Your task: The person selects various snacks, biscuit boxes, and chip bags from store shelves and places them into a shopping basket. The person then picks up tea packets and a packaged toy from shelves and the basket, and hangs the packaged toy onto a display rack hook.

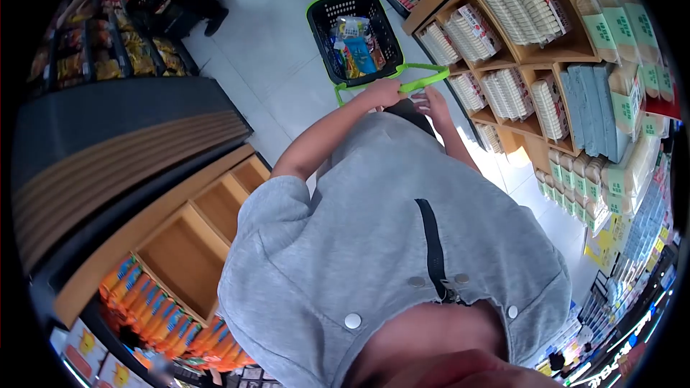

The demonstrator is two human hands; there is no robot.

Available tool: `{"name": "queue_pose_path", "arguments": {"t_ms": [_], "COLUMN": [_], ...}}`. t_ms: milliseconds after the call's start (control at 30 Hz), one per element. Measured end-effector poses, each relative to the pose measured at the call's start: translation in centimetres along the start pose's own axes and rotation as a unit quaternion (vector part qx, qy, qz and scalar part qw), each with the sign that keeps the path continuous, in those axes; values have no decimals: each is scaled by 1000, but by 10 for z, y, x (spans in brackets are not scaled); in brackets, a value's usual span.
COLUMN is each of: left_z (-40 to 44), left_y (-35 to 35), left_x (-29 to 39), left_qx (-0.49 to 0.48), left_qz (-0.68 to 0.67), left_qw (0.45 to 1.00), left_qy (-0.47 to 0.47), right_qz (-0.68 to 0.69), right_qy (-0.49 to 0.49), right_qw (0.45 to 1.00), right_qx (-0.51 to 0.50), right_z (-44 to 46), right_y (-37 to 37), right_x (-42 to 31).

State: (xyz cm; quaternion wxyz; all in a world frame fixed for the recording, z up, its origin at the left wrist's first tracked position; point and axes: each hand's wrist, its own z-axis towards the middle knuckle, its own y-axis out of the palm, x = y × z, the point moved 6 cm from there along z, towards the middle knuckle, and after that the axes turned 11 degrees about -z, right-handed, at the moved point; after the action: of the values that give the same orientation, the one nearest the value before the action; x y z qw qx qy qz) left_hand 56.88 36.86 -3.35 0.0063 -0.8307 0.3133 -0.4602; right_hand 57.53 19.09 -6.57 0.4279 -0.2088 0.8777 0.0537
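Grey top [374, 223] with a dark zip [431, 244]

The fabric looks soft and lightly creased. The zip is short and runs down the chest, its metal pull [450, 295] near the neckline. Pale round buttons [352, 321] sit wide on either side; duller grey discs [417, 282] flank the zip. The left sleeve [277, 205] hangs loose, ending around the elbow. The left hand [383, 93] is bare.

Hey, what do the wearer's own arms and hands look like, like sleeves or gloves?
The left hand and right hand wear no gloves. The left sleeve is plain grey and loose, leaving the left forearm bare. The right sleeve is grey too, its end hidden. Rings are too small to tell.
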Motion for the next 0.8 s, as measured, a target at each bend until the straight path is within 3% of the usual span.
{"name": "queue_pose_path", "arguments": {"t_ms": [67, 167, 200, 233, 267, 300, 367, 500, 667, 700, 767, 800], "left_z": [24, 49, 58, 76, 79, 82, 99, 144, 207, 225, 259, 274], "left_y": [-40, -116, -144, -172, -202, -229, -270, -328, -349, -350, -355, -362], "left_x": [0, 6, 3, -11, -14, -24, -63, -102, -137, -144, -161, -165], "left_qx": [-12, 95, 110, 269, 278, 351, 437, 386, 410, 403, 415, 426], "left_qz": [-17, -28, 2, 92, 93, 90, 42, 70, 115, 138, 134, 119], "left_qw": [1000, 993, 993, 947, 949, 924, 883, 912, 893, 894, 894, 893], "left_qy": [14, 58, 29, 148, 117, 120, 168, 120, 145, 136, 101, 83], "right_qz": [-48, -109, -124, -111, -100, -95, -104, -176, -282, -320, -446, -448], "right_qy": [18, 100, 122, 122, 125, 124, 146, 164, 162, 122, -66, -38], "right_qw": [998, 987, 982, 984, 985, 986, 982, 965, 932, 925, 889, 892], "right_qx": [-47, -65, -78, -74, -72, -62, -50, -105, -162, -164, -74, -44], "right_z": [7, 23, 32, 45, 60, 73, 102, 196, 300, 316, 364, 385], "right_y": [10, 14, 15, 14, 12, 10, 10, 24, 47, 52, 57, 58], "right_x": [0, 22, 31, 38, 42, 37, 19, 7, 34, 27, 38, 41]}}
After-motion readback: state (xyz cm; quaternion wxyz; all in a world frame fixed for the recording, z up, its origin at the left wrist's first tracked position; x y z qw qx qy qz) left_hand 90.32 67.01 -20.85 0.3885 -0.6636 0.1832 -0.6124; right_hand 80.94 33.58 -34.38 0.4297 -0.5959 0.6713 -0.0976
